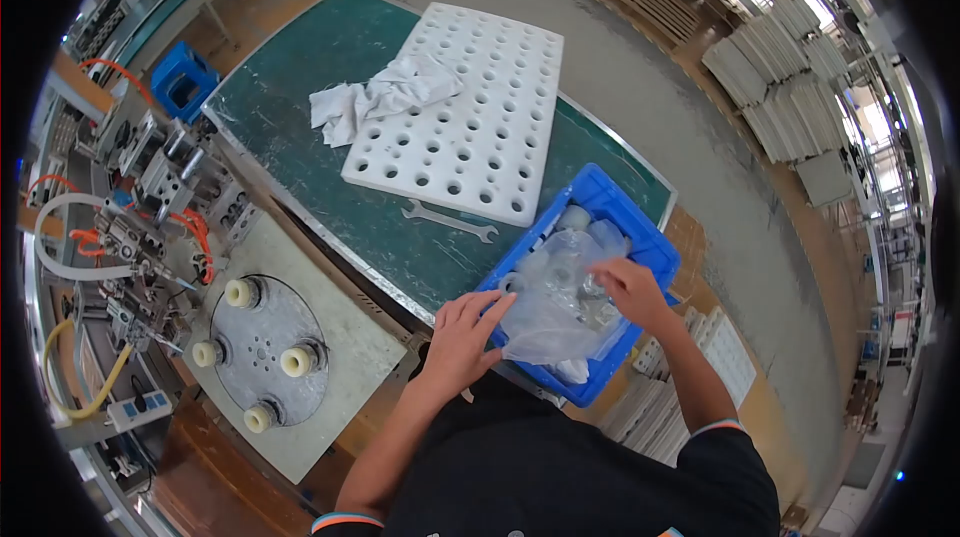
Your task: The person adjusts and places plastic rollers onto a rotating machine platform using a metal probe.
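A blue crate (655,262) sits at the right corner of the green table, with a clear plastic bag (545,322) and several translucent pieces inside. My left hand (465,342) lies at the crate's left edge, fingers pointing up and right, with the thumb beside the bag; whether it pinches the plastic is unclear. Over the crate's right part is my right hand (632,289), its fingers curled together near the bag; what they hold is too small to make out.
On the green table (290,57) lie a white perforated board (480,87), a white cloth (385,97) and a wrench (450,221). To the left stands a machine with a round plate (262,317) bearing several cream-coloured fittings. Stacked boards (660,417) are at the lower right.
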Demonstrator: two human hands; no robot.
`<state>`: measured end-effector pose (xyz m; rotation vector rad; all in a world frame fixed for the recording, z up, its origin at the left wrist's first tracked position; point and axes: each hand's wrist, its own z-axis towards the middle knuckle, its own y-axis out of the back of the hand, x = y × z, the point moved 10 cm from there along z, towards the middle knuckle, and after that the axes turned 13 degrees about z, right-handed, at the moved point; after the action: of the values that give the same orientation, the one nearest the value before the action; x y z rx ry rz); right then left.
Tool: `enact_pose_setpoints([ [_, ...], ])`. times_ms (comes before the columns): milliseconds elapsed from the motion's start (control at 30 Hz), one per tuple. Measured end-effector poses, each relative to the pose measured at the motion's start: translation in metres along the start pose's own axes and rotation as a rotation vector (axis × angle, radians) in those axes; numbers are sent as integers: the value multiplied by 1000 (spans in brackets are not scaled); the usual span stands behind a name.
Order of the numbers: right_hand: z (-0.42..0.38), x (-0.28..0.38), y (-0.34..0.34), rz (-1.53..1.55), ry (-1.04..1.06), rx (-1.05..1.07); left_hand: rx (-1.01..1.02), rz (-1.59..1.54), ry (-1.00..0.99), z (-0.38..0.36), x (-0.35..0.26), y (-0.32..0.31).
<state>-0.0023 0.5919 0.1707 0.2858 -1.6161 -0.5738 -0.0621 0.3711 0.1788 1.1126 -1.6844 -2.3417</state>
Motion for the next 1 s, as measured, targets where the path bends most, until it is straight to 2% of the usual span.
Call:
enact_pose_setpoints([
  [33,-20,-5,0,5,-35,19,36,69,-81,5,-9,-6],
  [67,-37,-3,-2,8,-38,7,-16,33,-129,9,-15,-7],
  [133,-59,12,-18,142,-66,69,-24,-22,-147,18,-20,-8],
  [167,-61,15,-28,148,-63,57,-37,-80,-156,20,-22,-7],
  [200,-60,28,-30,75,32,-54,-31,-72,-167,21,-25,-10],
  [233,-63,38,-28,0,125,-163,-59,-127,-112,22,-20,-10],
  [267,-65,34,-30,5,128,-176,-88,-181,-56,22,-16,-9],
  [333,-63,12,-30,239,59,-188,-95,-141,-31,20,-18,-2],
  [367,-63,10,-23,243,70,-202,-104,-108,3,19,-18,5],
  [433,-67,26,-20,176,241,-127,-68,-48,23,21,-32,18],
  [500,-71,32,-13,159,258,-123,-123,-19,-73,25,-66,33],
  [533,-69,40,-14,145,279,-101,-133,0,-61,28,-70,30],
  [600,-70,53,-13,91,329,-49,3,49,-303,25,-93,7],
  [667,-71,59,-5,107,330,-80,23,178,-371,26,-95,-6],
  [700,-71,52,-5,88,330,-82,-76,179,-433,25,-98,-3],
  [733,-73,55,0,52,376,-120,-60,184,-409,25,-98,-5],
  [767,-73,43,3,113,383,-169,-141,168,-366,23,-101,4],
  [833,-67,25,5,177,195,-182,-236,171,-312,18,-105,17],
  [867,-66,28,5,185,218,-162,-214,258,-350,16,-113,14],
  [933,-62,15,2,203,72,-74,-192,346,-387,21,-118,1],
  [967,-62,21,2,203,81,-68,-157,410,-402,22,-114,-8],
  [1000,-63,42,3,171,203,-98,-120,477,-417,24,-113,-12],
])
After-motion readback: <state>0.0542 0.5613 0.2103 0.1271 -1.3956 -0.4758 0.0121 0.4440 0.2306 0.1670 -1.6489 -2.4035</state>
